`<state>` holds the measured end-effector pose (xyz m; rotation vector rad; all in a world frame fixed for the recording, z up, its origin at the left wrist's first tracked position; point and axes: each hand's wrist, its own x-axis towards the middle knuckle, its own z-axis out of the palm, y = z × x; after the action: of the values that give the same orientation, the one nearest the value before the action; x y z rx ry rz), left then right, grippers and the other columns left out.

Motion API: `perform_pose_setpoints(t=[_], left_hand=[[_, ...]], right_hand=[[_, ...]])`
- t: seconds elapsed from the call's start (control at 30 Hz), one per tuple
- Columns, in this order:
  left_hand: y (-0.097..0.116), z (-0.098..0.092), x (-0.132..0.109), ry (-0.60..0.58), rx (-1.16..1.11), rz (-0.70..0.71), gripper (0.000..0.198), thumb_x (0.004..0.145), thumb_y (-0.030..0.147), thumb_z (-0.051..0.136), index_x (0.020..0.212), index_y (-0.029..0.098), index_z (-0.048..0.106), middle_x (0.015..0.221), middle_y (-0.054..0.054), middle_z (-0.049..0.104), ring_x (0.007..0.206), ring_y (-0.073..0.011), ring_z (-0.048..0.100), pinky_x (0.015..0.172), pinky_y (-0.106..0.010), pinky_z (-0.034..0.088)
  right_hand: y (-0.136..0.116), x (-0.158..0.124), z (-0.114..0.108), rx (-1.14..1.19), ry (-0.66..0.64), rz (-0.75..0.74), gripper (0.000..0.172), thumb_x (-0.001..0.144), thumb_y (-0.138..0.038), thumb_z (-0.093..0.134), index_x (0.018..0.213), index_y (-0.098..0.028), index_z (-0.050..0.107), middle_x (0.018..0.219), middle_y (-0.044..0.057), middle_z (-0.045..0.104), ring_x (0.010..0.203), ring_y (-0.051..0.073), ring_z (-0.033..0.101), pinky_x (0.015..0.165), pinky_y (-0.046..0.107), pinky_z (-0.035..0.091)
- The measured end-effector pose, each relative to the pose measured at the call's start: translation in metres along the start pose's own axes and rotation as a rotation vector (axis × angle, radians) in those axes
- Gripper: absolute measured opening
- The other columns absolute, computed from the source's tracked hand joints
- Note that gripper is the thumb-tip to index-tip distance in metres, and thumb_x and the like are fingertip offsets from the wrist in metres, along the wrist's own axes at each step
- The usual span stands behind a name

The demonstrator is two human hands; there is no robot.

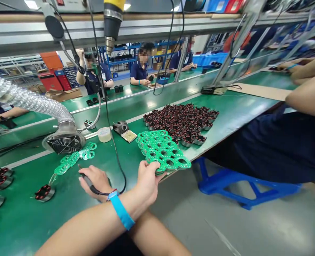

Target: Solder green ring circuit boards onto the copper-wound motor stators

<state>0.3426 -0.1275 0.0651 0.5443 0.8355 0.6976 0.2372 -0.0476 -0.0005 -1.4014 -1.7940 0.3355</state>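
My forearms cross, the left above the right. My left hand [148,183], below a blue wristband, pinches the near-left corner of stacked green circuit boards [161,145] with round holes; whether it grips one sheet or several is hidden. Further left, my right hand [97,179] is closed around a soldering iron [90,183], its tip pointing up-left and its cable trailing behind. Loose green ring boards [71,160] lie beyond that tip. A single motor stator [44,193] with red and black windings sits left of my right hand.
Many stators [181,121] are heaped behind the board stack. A fume extractor fan [66,142] on a foil duct, a tape roll [104,134] and a soldering iron stand [124,131] line the back. An electric screwdriver [112,25] hangs overhead. A co-worker's arm [309,94] is at right.
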Motion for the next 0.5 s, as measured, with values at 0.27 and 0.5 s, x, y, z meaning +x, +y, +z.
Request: perform_pose_setpoints(t=[0.27, 0.5], left_hand=[[-0.031, 0.002, 0.019, 0.179, 0.049, 0.028, 0.025, 0.078, 0.001, 0.053, 0.077, 0.022, 0.039, 0.087, 0.000, 0.056, 0.081, -0.0117, 0.062, 0.085, -0.031, 0.058], [-0.030, 0.021, 0.078, 0.157, 0.173, 0.050, 0.031, 0.071, -0.002, 0.056, 0.091, 0.019, 0.043, 0.095, -0.004, 0.060, 0.085, -0.0142, 0.063, 0.087, -0.034, 0.055]], right_hand=[[-0.003, -0.002, 0.000, 0.065, -0.032, 0.006, 0.030, 0.091, -0.038, 0.054, 0.118, -0.027, 0.062, 0.103, 0.002, 0.067, 0.094, 0.017, 0.066, 0.080, 0.025, 0.052], [-0.005, -0.001, 0.001, 0.110, -0.003, 0.131, 0.028, 0.090, -0.037, 0.059, 0.116, -0.031, 0.065, 0.102, -0.001, 0.069, 0.092, 0.015, 0.067, 0.078, 0.023, 0.051]])
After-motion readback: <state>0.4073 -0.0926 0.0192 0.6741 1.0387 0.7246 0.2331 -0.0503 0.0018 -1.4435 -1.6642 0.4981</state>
